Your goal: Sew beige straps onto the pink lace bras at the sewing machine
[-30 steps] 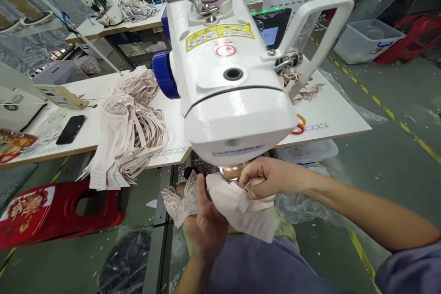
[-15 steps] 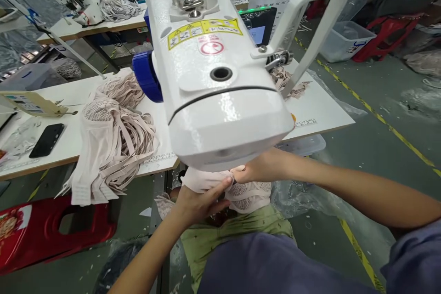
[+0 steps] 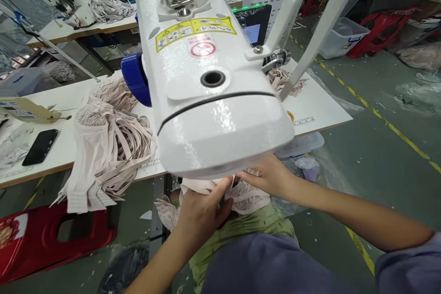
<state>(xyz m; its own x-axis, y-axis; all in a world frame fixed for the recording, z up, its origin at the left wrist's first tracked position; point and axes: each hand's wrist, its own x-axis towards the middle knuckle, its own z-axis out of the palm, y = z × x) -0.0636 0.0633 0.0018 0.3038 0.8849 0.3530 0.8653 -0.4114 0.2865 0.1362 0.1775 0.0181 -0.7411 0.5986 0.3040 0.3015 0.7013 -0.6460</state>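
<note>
A pale pink lace bra (image 3: 250,198) hangs over my lap, its upper part hidden under the front of the white sewing machine (image 3: 220,133). My left hand (image 3: 203,209) is closed on the bra's smooth band, thumb and fingers pinching the cloth. On the other side my right hand (image 3: 270,177) grips the same bra near its lace, fingertips partly covered by the machine head. The needle area is out of sight below the head. To the left, a pile of similar bras (image 3: 113,133) with long straps drapes over the table edge.
On the white table (image 3: 324,105) lie a black phone (image 3: 40,147) at left and beige scraps (image 3: 285,81) behind the machine. A red stool (image 3: 51,239) stands at lower left. The machine's white lifting frame (image 3: 310,23) juts up at right. A clear bin (image 3: 344,36) sits on the floor.
My right hand has shifted slightly right and its fingers have spread a little along the cloth. My left hand stays on the band. The view has tilted slightly.
</note>
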